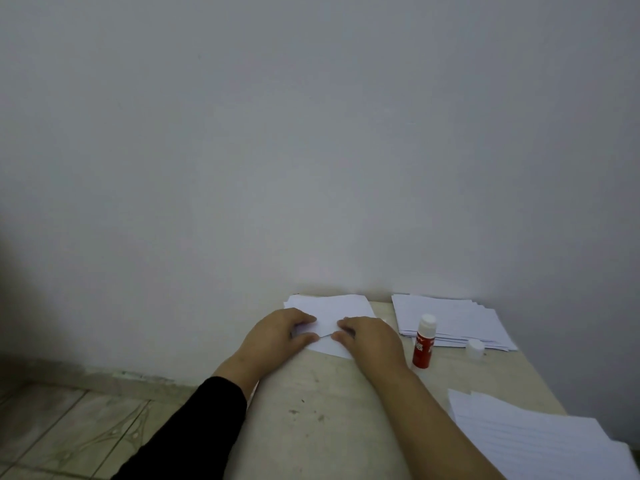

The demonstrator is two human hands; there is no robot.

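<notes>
A white sheet of paper [337,308] lies on the beige table [322,410] close to the wall, partly folded. My left hand [277,336] grips its left part, thumb and fingers curled round a folded flap. My right hand [370,337] lies on its right part, fingers curled down onto the paper, thumb near the fold. The two hands almost meet at the middle of the sheet. The paper's near edge is hidden under both hands.
A red glue stick [424,342] stands uncapped to the right of my right hand, its clear cap [475,348] beside it. A stack of folded white papers [453,320] lies at the back right. Loose white sheets [540,441] lie at the front right. Tiled floor [69,431] is left of the table.
</notes>
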